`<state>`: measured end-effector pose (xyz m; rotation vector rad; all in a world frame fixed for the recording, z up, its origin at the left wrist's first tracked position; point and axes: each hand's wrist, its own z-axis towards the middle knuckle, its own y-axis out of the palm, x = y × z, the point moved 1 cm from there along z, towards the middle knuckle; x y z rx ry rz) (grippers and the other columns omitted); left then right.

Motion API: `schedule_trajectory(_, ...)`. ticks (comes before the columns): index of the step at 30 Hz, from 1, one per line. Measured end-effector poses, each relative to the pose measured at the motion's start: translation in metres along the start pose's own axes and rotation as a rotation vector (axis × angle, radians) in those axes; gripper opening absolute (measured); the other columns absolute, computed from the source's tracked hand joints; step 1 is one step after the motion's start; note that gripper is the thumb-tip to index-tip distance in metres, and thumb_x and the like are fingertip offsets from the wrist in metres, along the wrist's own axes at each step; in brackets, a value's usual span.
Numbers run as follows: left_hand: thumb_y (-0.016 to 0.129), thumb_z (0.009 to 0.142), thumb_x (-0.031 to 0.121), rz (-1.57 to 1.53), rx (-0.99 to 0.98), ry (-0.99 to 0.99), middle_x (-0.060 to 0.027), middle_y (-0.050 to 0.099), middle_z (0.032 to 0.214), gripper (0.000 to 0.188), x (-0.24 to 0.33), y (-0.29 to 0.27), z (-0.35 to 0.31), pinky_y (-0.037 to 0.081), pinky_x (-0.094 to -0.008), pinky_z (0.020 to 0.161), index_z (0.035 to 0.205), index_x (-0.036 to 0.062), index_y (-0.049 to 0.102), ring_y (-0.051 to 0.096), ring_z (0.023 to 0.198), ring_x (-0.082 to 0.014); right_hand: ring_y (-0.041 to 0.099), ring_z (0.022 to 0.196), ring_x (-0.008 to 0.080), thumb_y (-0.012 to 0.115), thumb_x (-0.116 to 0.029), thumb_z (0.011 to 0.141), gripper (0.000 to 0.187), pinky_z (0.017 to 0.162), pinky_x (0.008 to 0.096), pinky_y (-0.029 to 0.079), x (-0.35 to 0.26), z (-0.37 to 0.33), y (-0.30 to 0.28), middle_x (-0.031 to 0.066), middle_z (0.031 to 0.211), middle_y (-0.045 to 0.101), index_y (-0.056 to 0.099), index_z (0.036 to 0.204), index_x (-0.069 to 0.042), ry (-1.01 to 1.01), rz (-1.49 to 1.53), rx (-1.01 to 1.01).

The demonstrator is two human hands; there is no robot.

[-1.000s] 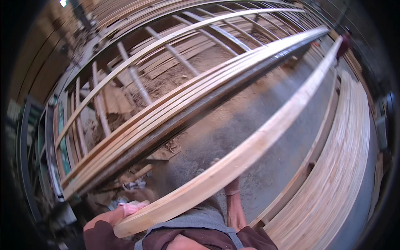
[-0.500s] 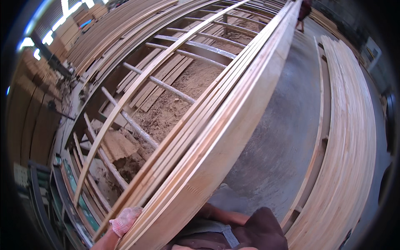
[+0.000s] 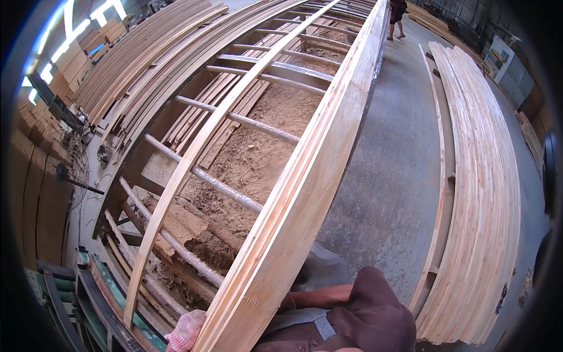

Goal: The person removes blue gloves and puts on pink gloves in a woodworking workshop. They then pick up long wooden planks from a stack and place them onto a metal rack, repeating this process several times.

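Note:
A long bundle of pale wooden boards (image 3: 293, 217) runs from my body to the far end, along the right side of a metal roller rack (image 3: 246, 124). My left hand (image 3: 186, 330), in a pink and white knit glove, is closed against the bundle's near left edge. On the other side, my right forearm (image 3: 322, 296) reaches toward the boards. The bundle hides the right hand. A single thin strip of wood (image 3: 196, 158) lies lengthwise over the rollers, left of the bundle.
Sawdust and scrap wood (image 3: 205, 234) lie beneath the rollers. Another stack of boards (image 3: 481, 205) stands on the right, across the concrete floor (image 3: 393, 158). More lumber (image 3: 152, 58) is piled at the left. A person (image 3: 397, 20) stands by the bundle's far end.
The gap between the bundle and the boards along its left has closed, and they now look like one bundle. My left hand sits lower in view. The distant person shows more fully.

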<state>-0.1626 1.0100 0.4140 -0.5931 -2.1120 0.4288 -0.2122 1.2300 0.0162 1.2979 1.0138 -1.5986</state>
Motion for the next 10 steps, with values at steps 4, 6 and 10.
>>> schedule_trajectory(4,0.061,0.095,0.035,0.004,-0.056,0.000,-0.0197,0.070,0.093,0.034,-0.013,-0.024,0.028,0.054,-0.0447,0.077,0.106,0.0045,0.073,0.068,0.089,-0.0381,0.051,0.139,0.0292,0.054,-0.025,0.106,0.043,0.120,0.0430,0.038,0.010,-0.008,-0.009,0.0147,0.150,0.057,0.060,0.144,-0.007,0.105,-0.032,0.000)
schedule_trajectory(6,0.062,0.094,0.033,0.050,-0.108,0.053,-0.0191,0.069,0.091,0.032,-0.036,-0.029,0.050,0.054,-0.0442,0.075,0.102,0.0040,0.072,0.068,0.087,-0.0380,0.051,0.139,0.0278,0.053,-0.026,0.107,0.043,0.121,0.0422,0.038,0.020,-0.022,-0.009,0.0131,0.151,0.057,0.060,0.145,-0.008,0.161,-0.052,-0.001)
schedule_trajectory(10,0.062,0.092,0.030,0.267,-0.171,0.250,-0.0178,0.067,0.086,0.028,-0.084,-0.031,0.091,0.053,-0.0434,0.070,0.096,0.0032,0.071,0.067,0.082,-0.0379,0.051,0.139,0.0256,0.051,-0.028,0.109,0.043,0.121,0.0411,0.038,0.022,-0.043,-0.022,0.0107,0.153,0.056,0.059,0.147,-0.009,0.240,-0.075,0.013)
